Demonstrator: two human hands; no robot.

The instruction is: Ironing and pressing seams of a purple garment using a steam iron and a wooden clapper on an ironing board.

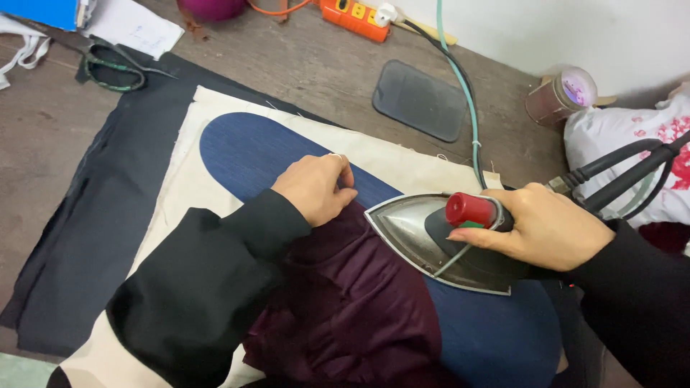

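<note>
Right hand (550, 228) gripping iron (438, 241) handle, fingers closed around it, iron sitting on maroon cloth (359, 302). Left hand (316, 188) curling loosely, seemingly pinching cloth edge over blue pad (248, 151).

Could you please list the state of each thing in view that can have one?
Iron: flat on the fabric, gripped by the right hand.
Maroon cloth: wrinkled, pinned by the left hand.
Scissors: closed, lying on the table.
Power strip: a white plug in it.
</note>
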